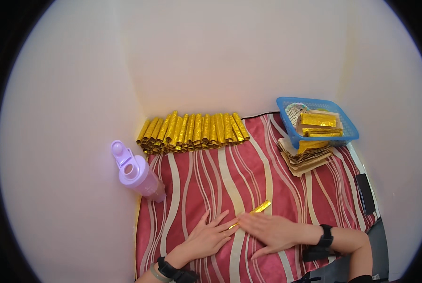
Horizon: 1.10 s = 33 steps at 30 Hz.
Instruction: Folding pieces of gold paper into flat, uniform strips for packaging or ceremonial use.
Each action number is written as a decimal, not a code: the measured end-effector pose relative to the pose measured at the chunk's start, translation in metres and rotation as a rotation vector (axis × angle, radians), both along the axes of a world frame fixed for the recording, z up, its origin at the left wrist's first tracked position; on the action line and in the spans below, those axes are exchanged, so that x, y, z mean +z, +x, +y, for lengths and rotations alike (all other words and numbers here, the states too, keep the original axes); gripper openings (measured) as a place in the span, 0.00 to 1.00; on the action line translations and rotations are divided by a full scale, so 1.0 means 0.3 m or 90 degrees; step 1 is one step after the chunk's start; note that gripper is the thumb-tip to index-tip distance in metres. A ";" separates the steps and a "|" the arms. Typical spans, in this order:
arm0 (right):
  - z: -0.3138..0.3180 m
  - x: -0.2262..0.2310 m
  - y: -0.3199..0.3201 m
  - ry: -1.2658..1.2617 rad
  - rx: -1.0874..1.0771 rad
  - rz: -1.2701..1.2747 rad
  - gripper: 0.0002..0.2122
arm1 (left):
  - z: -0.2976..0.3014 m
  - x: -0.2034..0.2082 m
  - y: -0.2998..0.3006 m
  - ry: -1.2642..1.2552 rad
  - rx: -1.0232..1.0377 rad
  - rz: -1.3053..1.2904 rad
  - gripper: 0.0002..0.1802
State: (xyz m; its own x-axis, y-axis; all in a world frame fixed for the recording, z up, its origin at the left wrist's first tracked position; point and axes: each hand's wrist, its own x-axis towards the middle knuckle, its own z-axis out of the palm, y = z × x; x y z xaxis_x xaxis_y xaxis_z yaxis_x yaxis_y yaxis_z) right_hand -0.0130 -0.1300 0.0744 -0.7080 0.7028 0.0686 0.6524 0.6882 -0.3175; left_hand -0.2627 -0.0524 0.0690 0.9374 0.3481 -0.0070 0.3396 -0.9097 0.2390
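Observation:
A narrow gold foil paper roll [263, 206] lies slantwise on the red striped cloth [201, 184] in front of me. My right hand [270, 232] rests flat across its middle, fingers stretched out and together, thumb apart. The roll's far end shows beyond my fingers, and the part under them is hidden. My left hand [207, 238] lies palm down beside it with spread fingers, the fingertips at the roll's near end. Neither hand grips anything.
Many gold foil rolls [196, 129] are stacked along the back left. A lilac shaker bottle [142, 177] stands at the left. At the back right, a blue basket [310, 104] holds gold sheets, beside a stack of brown paper [305, 162]. A black phone-like slab [365, 193] lies at the right edge.

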 end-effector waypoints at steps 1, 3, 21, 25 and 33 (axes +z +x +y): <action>0.002 -0.014 -0.003 0.000 -0.009 0.000 0.45 | 0.001 0.000 0.001 0.000 -0.009 0.000 0.24; 0.012 -0.037 -0.004 0.000 0.008 0.050 0.45 | -0.001 0.001 -0.006 0.013 -0.002 0.015 0.24; 0.032 -0.010 0.184 0.154 -0.105 -0.126 0.33 | -0.001 0.083 0.053 0.071 0.004 -0.071 0.17; 0.063 0.009 0.181 0.145 -0.099 -0.026 0.23 | 0.023 0.078 0.150 0.065 -0.038 -0.111 0.10; 0.118 -0.012 0.212 0.158 -0.051 0.036 0.15 | 0.017 0.004 0.243 0.237 0.004 -0.118 0.08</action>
State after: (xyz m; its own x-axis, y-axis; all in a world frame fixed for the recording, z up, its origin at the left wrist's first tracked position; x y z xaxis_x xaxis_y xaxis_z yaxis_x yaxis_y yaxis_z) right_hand 0.0506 -0.0947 0.0708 -0.6409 0.7134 0.2834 0.6943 0.6962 -0.1825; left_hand -0.1900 -0.0473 0.0702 0.9084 0.3012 0.2899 0.3282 -0.9434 -0.0483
